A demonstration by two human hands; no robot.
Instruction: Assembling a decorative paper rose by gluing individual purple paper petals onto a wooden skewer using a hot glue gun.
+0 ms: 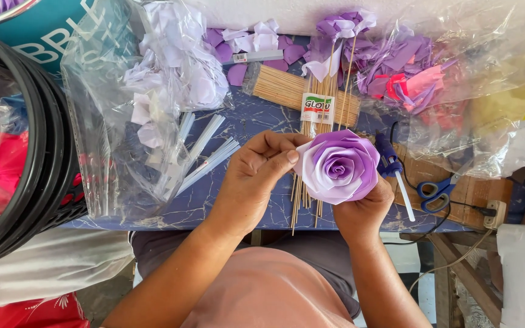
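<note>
Cradling purple ribbon rose point(338, 166), left hand point(253, 176) and right hand point(363, 209).

One purple ribbon rose point(338, 166), one glue gun point(390, 164), one pair of scissors point(437, 190).

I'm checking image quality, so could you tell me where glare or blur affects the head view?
Head view: even daylight; the ribbon rose, left hand and right hand are sharp; bright glare on the clear plastic bags at right hides their contents; wide-lens bending curves the black basket at left.
</note>
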